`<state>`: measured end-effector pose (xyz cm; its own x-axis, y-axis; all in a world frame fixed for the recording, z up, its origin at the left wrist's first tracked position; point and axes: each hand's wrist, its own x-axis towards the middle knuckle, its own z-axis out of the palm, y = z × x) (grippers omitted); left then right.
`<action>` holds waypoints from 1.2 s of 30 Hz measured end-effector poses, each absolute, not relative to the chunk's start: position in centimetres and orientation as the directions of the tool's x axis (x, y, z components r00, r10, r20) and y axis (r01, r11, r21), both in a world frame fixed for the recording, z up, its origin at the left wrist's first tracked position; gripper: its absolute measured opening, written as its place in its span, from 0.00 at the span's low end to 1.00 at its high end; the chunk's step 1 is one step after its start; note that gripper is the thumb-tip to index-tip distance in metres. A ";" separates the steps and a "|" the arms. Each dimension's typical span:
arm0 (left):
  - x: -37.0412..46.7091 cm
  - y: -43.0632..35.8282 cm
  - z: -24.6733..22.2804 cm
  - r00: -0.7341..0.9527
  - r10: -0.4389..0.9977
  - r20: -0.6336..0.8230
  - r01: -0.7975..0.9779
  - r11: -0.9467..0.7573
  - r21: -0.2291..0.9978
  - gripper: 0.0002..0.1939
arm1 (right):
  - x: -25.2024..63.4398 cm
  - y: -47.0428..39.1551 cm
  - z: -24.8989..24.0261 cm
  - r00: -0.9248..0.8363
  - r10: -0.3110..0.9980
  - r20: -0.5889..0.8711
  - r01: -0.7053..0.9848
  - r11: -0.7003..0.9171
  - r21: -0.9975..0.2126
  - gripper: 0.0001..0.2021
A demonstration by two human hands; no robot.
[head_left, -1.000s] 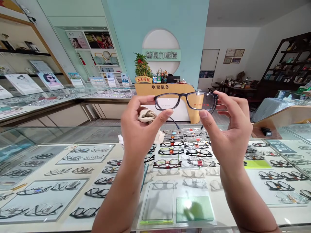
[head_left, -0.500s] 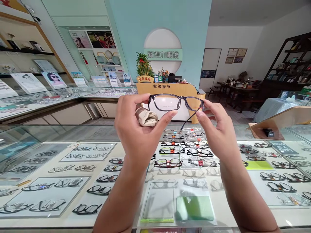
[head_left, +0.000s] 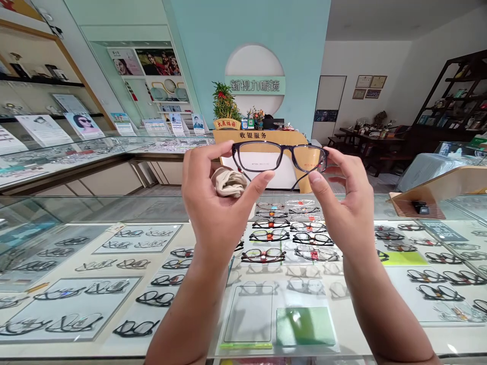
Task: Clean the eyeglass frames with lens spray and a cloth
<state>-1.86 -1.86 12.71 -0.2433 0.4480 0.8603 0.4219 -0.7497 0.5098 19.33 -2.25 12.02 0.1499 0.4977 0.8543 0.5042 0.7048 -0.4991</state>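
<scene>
A pair of dark-framed glasses [head_left: 286,148] is held up between both hands, above the glass display counter. My left hand [head_left: 216,203] grips its left end with thumb and index finger, and a bunched beige cloth [head_left: 229,183] is tucked in the same palm. At the right end, the thumb and fingers of my right hand [head_left: 344,197] pinch the frame near the hinge. Red print shows on the right lens, small print on the left one. The temples point down and inward beneath the lenses.
Under the glass counter [head_left: 205,351] lie rows of glasses, with a green card [head_left: 305,326] near the front. Beyond stand a wooden reception desk [head_left: 224,145] and a potted plant [head_left: 224,101]. A wooden stand [head_left: 437,185] rests at the right.
The glasses have turned to face more squarely, and their right end has moved right with my right hand. More of the right lens and its red print now shows.
</scene>
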 end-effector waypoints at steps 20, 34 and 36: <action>-1.7 -0.1 12.3 -0.253 0.520 0.816 0.348 -0.738 0.579 0.36 | 18.8 -3.1 12.3 0.198 0.208 0.958 0.579 0.764 -0.285 0.26; -1.7 0.9 11.9 -0.238 0.515 0.824 0.330 -0.755 0.567 0.38 | 18.7 -3.0 12.2 0.185 0.148 0.972 0.567 0.792 -0.229 0.24; -1.6 1.3 11.7 -0.255 0.489 0.834 0.326 -0.769 0.550 0.39 | 18.7 -2.9 12.2 0.180 0.153 0.972 0.557 0.798 -0.229 0.23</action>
